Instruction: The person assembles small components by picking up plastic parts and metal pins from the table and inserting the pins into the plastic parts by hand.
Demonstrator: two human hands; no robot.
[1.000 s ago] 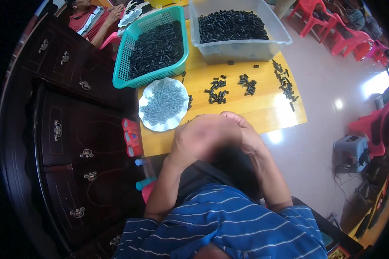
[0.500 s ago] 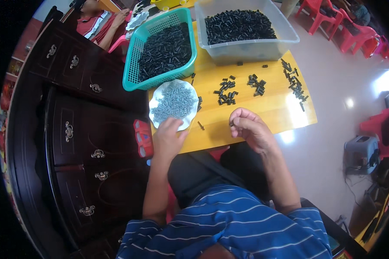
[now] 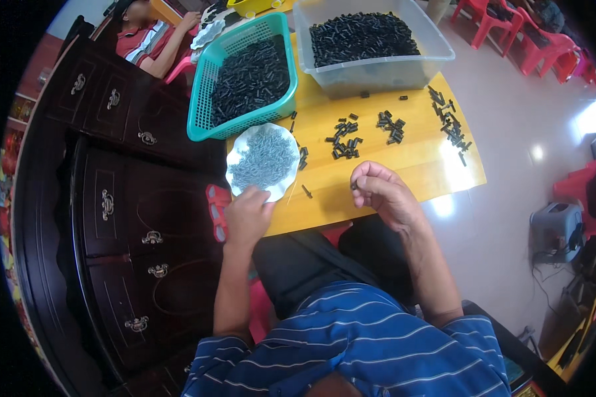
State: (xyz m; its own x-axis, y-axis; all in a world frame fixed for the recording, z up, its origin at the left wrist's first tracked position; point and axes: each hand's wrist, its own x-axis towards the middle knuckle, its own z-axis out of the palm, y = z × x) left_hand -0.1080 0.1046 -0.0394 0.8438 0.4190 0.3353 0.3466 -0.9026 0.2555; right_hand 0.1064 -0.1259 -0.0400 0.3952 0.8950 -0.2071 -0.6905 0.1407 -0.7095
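left grip [image 3: 248, 217] at the scalloped white plate [image 3: 281, 189]

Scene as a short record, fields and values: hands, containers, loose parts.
left hand: left hand, fingertips at the near rim of the white wavy plate; whether it holds anything can't be told
right hand: right hand, pinching a small dark piece
plate contents: small silvery pieces
basket: green basket with black pieces, behind plate
bin: translucent bin, more black pieces, right of basket
loose: clusters of dark pieces on the yellow table
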